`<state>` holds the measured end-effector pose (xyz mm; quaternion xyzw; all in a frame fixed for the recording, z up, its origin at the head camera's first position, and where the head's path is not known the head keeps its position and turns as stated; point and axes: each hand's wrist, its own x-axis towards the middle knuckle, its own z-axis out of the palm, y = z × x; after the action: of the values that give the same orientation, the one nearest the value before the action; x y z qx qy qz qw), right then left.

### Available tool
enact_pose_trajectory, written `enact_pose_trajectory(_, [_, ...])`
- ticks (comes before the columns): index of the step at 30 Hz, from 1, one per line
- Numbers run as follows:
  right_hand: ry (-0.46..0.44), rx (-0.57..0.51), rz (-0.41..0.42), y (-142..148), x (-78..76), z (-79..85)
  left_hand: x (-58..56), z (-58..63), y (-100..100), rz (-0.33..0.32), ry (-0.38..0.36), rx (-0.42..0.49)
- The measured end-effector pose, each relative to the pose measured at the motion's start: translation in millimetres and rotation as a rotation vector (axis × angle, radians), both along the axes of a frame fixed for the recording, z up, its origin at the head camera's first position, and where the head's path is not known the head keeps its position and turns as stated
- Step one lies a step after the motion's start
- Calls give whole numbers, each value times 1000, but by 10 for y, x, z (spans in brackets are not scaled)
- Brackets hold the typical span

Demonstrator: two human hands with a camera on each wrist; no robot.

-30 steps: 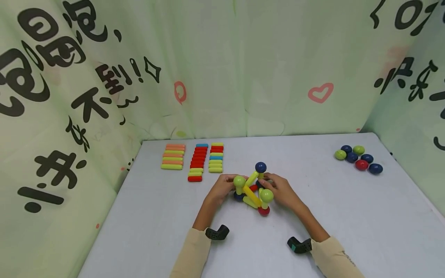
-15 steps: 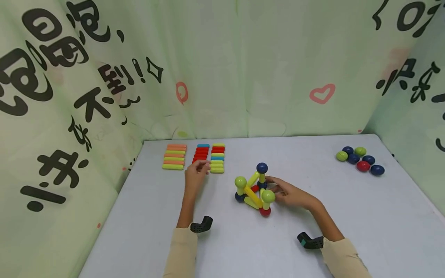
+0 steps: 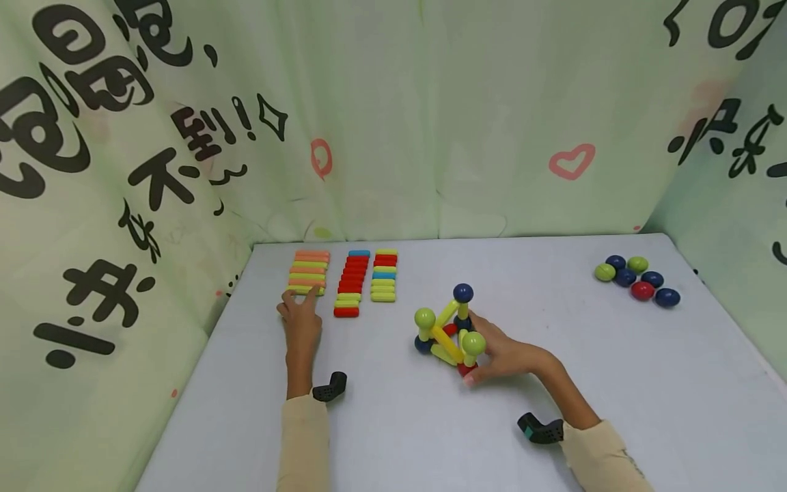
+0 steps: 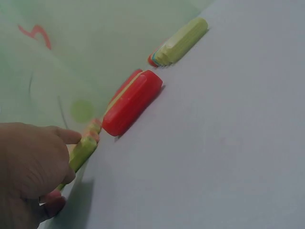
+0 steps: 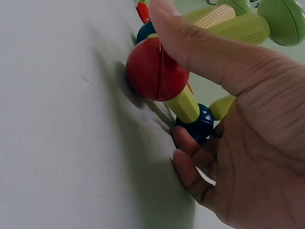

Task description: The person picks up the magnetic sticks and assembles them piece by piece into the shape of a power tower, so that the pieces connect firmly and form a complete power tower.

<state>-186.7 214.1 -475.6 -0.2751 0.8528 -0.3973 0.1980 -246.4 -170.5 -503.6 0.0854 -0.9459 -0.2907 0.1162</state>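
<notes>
Near the middle of the table stands a ball-and-stick structure (image 3: 447, 344) of yellow and green sticks, joined by blue, green and red balls. My right hand (image 3: 507, 352) holds its right side, thumb against the red ball (image 5: 155, 71) and other fingers reaching toward a blue ball (image 5: 198, 123) behind. My left hand (image 3: 301, 331) is at the near end of the left column of pink and green sticks (image 3: 309, 270). Its spread fingertips are right at the nearest green stick (image 4: 83, 150), index finger over one end. The palm hides part of that stick in the left wrist view.
Right of that column lie a mostly red column of sticks (image 3: 352, 277) and a mixed column (image 3: 384, 277). Several loose blue, green and red balls (image 3: 642, 290) sit at the back right. A printed curtain (image 3: 467, 123) hangs behind the table (image 3: 393, 437).
My left hand has left the structure, passed the middle stick column and reached the left one. My right hand has drawn back a little, then brought its thumb round to the red ball.
</notes>
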Motion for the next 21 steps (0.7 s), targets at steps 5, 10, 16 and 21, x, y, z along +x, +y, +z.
enact_pose_trajectory(5, [73,35,-49,-58,30,-7,-14,-47,-25,29,37,-42])
enact_pose_trajectory(10, [85,25,-56,-41,14,2,16,-33,-75,85,111,-84])
enact_pose_trajectory(16, [111,7,-66,28,-42,-25,38,11,-100,185,128,-104])
enact_pose_trajectory(21, [150,31,-85,68,-74,-36,8,152,27,183,222,-33])
